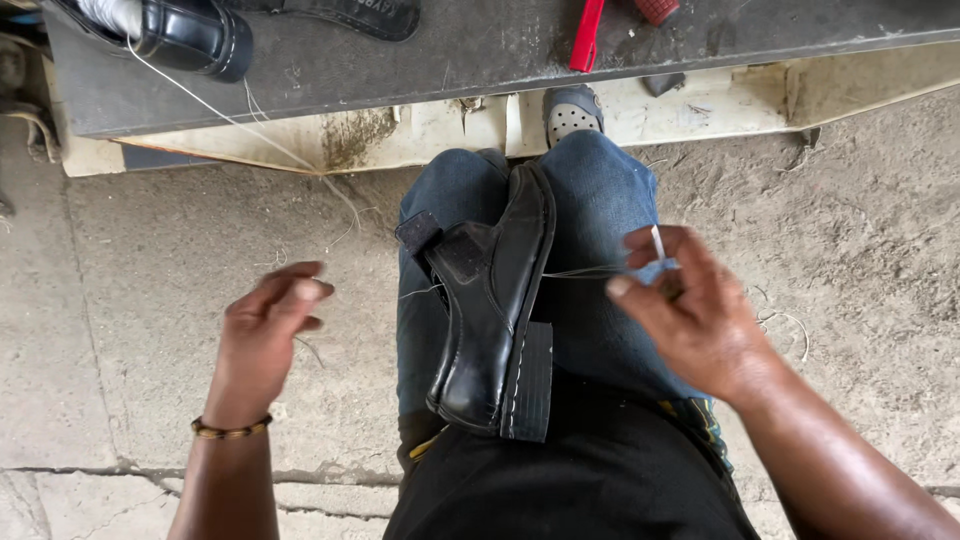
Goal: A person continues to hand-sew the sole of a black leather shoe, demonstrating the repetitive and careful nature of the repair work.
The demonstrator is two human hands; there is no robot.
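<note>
A dark, scuffed workbench ran across the far side of the scene, its pale lower edge chipped and stained. A second black shoe sat at the bench's far left, beside a dark sandal sole. A red-handled tool lay toward the right of the bench top. Below the bench, a grey perforated clog showed on a foot. The rough concrete floor spread to both sides, with a long crack crossing its near left part.
</note>
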